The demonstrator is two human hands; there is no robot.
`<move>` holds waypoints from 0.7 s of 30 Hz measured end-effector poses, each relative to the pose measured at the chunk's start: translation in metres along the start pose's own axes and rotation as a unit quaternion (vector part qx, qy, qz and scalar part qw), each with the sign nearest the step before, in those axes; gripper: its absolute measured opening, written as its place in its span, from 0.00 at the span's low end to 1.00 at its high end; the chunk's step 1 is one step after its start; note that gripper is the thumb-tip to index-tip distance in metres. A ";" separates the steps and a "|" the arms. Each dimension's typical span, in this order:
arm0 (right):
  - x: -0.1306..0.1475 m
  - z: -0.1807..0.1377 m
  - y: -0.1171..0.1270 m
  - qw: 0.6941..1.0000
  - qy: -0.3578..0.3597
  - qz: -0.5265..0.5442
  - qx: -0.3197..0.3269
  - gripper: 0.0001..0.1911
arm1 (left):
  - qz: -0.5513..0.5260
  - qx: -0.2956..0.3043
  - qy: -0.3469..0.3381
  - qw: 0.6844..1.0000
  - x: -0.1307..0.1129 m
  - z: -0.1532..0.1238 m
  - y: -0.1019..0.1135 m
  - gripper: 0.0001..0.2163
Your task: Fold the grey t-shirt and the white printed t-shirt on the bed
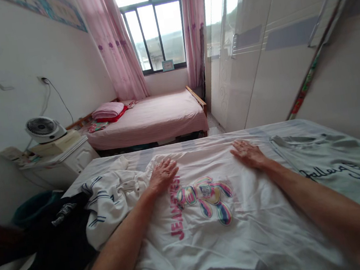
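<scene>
A white T-shirt (214, 233) with a colourful bear print and pink lettering lies spread on the bed in front of me. My left hand (162, 173) rests flat on its far left part, fingers stretched out. My right hand (247, 152) lies flat on its far right part, fingers also extended. Both hands press on the cloth and hold nothing.
A crumpled white striped garment (113, 198) and a black garment (57, 241) lie to the left. A pale grey-green shirt with script (338, 162) lies to the right. Beyond are a pink bed (150, 116), a nightstand with a fan (45, 129), and wardrobe doors (272, 50).
</scene>
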State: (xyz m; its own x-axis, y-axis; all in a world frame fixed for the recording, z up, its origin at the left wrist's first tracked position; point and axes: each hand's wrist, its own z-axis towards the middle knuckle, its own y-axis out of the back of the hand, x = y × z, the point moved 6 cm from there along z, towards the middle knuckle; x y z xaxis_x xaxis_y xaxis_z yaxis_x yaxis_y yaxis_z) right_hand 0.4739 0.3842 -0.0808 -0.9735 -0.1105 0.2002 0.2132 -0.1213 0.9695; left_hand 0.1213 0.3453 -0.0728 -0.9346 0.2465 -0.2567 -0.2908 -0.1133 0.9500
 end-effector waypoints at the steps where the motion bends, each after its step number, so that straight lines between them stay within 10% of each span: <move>1: -0.017 0.006 0.006 0.999 -0.026 0.007 -0.021 0.24 | -0.010 -0.013 0.018 1.000 0.009 0.004 0.008 0.19; 9: -0.063 0.035 0.022 0.989 -0.116 0.040 -0.085 0.23 | -0.015 -0.068 0.173 0.983 0.067 0.038 0.038 0.17; 21: -0.080 0.032 0.023 0.971 -0.122 0.173 -0.109 0.14 | -0.179 -0.053 0.202 0.961 0.079 0.048 0.028 0.10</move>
State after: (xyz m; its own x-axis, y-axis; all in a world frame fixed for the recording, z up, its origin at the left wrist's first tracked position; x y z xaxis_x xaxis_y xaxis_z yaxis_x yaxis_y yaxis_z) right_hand 0.5541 0.4215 -0.0698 -0.8254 0.0516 0.5623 0.5181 -0.3267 0.7905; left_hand 0.0493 0.4075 -0.0582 -0.7679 -0.1032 -0.6321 -0.6078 -0.1939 0.7701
